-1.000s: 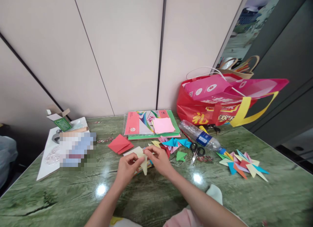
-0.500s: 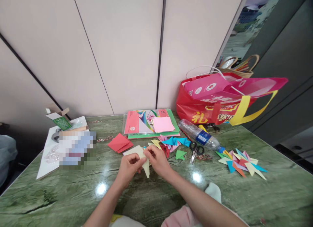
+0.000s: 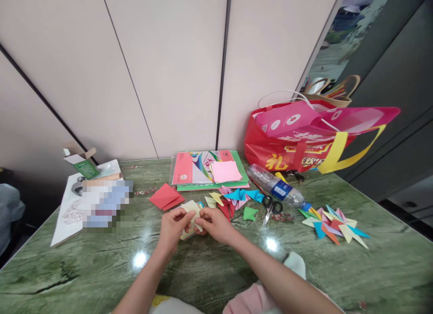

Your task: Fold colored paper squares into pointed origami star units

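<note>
Between my two hands is a cream-coloured folded paper [image 3: 193,217], pinched from both sides just above the table. My left hand [image 3: 174,226] grips its left part with thumb and fingers. On the other side, my right hand [image 3: 213,223] has its thumb and fingertips closed on the paper's right edge. Under and behind the hands lie more paper sheets, partly hidden. Left of them rest red folded papers [image 3: 166,197]. To the right sit blue folded paper pieces [image 3: 243,196] and a small green folded piece [image 3: 250,213].
Black-handled scissors [image 3: 269,209] and a plastic bottle [image 3: 279,187] lie to the right. Beyond are a multicoloured paper star [image 3: 334,224] and a red bag [image 3: 280,147]. Paper packs [image 3: 192,169] lie against the wall. A white box [image 3: 67,205] stands left on the green table [image 3: 111,269].
The cream paper's long point, which hung down between my hands, is now turned up or folded and no longer hangs. My hands have come slightly closer together.
</note>
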A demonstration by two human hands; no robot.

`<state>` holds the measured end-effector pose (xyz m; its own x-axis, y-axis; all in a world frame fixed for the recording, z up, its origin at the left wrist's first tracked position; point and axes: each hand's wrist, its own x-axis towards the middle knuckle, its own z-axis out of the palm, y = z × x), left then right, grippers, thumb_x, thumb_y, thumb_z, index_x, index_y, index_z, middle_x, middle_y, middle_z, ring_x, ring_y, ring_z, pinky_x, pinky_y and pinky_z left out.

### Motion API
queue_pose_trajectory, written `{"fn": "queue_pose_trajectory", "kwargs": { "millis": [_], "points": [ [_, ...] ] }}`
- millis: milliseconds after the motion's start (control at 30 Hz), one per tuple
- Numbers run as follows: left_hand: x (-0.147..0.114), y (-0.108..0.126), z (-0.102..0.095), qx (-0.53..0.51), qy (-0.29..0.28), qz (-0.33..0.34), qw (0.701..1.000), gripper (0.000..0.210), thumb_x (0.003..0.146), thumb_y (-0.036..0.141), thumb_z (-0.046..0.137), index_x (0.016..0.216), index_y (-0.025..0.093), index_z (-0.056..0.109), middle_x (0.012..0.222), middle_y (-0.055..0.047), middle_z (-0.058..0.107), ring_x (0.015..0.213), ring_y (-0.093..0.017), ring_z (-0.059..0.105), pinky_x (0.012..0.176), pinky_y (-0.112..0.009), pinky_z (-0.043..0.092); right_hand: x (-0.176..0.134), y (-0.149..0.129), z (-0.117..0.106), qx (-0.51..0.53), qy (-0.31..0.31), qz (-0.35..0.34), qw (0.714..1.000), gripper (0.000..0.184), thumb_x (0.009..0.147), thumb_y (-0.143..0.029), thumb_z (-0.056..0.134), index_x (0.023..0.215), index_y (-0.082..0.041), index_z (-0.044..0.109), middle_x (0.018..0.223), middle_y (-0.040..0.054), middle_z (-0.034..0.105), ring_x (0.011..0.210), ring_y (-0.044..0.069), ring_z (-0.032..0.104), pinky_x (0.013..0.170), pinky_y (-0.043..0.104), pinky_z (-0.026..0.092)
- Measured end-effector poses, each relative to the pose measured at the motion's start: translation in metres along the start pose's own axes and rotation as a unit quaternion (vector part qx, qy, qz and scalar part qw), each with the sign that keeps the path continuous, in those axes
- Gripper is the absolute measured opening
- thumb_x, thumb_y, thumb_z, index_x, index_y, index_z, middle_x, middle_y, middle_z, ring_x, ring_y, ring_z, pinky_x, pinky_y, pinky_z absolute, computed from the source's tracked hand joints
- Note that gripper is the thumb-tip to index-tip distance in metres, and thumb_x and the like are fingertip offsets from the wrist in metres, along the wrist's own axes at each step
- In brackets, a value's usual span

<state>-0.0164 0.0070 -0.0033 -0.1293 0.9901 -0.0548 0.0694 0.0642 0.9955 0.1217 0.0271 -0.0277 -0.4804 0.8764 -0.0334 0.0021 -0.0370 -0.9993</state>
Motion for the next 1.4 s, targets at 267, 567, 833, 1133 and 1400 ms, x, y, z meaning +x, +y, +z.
{"fn": "queue_pose_trajectory", "kwargs": {
  "millis": [267, 567, 833, 1133, 1400],
  "points": [
    [0.002, 0.003, -0.003, -0.021, 0.034, 0.029, 0.999, 0.023, 0.06, 0.035, 0.067, 0.067, 0.013, 0.063, 0.048, 0.002, 0.057, 0.042, -0.01, 0.05, 0.04, -0.021, 0.04, 0.006, 0.001, -0.009, 0.011, 0.117, -0.041, 0.992, 0.023, 0.075, -0.043, 0.053, 0.072, -0.02, 0.05, 0.058, -0.003, 0.053, 0.047, 0.012, 0.052, 0.047, 0.025, 0.044],
    [0.015, -0.015, -0.011, 0.196, 0.04, 0.105, 0.974, 0.018, 0.051, 0.024, 0.07, 0.067, 0.018, 0.064, 0.07, -0.003, 0.066, 0.063, -0.02, 0.061, 0.06, -0.033, 0.049, 0.004, -0.03, -0.061, -0.016, 0.384, -0.149, 0.911, 0.021, 0.078, -0.04, 0.05, 0.077, -0.019, 0.047, 0.053, -0.0051, 0.046, 0.046, 0.01, 0.044, 0.046, 0.023, 0.038],
    [0.02, -0.035, -0.015, 0.286, 0.002, 0.145, 0.947, 0.051, 0.046, 0.011, 0.072, 0.095, 0.02, 0.06, 0.104, -0.009, 0.063, 0.101, -0.03, 0.056, 0.088, -0.044, 0.04, 0.006, -0.015, -0.077, -0.176, 0.27, -0.121, 0.939, 0.014, 0.075, -0.031, 0.054, 0.079, -0.017, 0.054, 0.061, -0.0018, 0.054, 0.05, 0.011, 0.049, 0.049, 0.022, 0.036],
    [0.019, -0.038, -0.017, 0.422, -0.053, 0.158, 0.891, 0.071, 0.052, 0.009, 0.071, 0.117, 0.019, 0.044, 0.12, -0.01, 0.052, 0.121, -0.031, 0.038, 0.101, -0.05, 0.025, 0.004, -0.003, -0.085, -0.419, 0.213, -0.009, 0.883, 0.008, 0.065, -0.017, 0.061, 0.073, -0.019, 0.062, 0.062, 0.0005, 0.064, 0.059, 0.016, 0.058, 0.058, 0.024, 0.036],
    [0.018, -0.032, -0.015, 0.415, -0.067, 0.127, 0.898, 0.071, 0.054, 0.009, 0.069, 0.118, 0.018, 0.041, 0.121, -0.011, 0.049, 0.115, -0.028, 0.044, 0.096, -0.043, 0.034, 0.006, -0.005, -0.089, -0.361, 0.257, -0.052, 0.895, 0.011, 0.073, -0.027, 0.054, 0.076, -0.018, 0.06, 0.068, 0.0019, 0.066, 0.058, 0.015, 0.059, 0.055, 0.024, 0.042]
  ]
}}
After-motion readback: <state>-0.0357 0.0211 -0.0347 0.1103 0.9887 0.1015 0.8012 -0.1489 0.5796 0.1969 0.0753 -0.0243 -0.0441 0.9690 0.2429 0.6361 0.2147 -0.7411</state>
